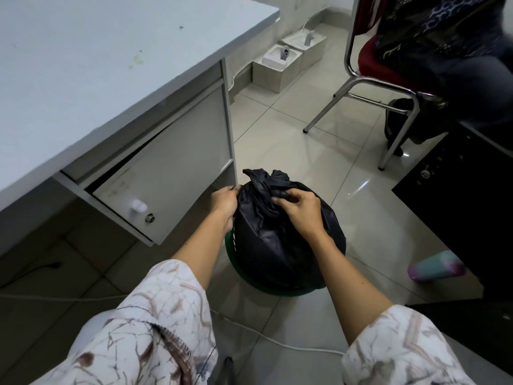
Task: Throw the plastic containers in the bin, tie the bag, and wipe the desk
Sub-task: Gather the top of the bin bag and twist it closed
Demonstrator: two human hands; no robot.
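A full black bin bag [280, 240] sits in a green bin [277, 290] on the tiled floor beside the desk. Its top is gathered into a twisted knot [266, 180] with two ends sticking up. My left hand [224, 202] grips the bag's left side just under the knot. My right hand [301, 211] pinches the bunched plastic on the right of the knot. The grey desk [97, 65] stands at the left, its top bearing a few small stains. No plastic containers show; the bag hides its contents.
The desk's cupboard door [163, 176] hangs ajar at left. A red metal-legged chair [383, 79] with a seated person is at upper right. A dark cabinet [458, 204] stands right, a pastel bottle [435, 266] lies below it. White cables [277, 341] cross the floor. Two white boxes [280, 65] are by the wall.
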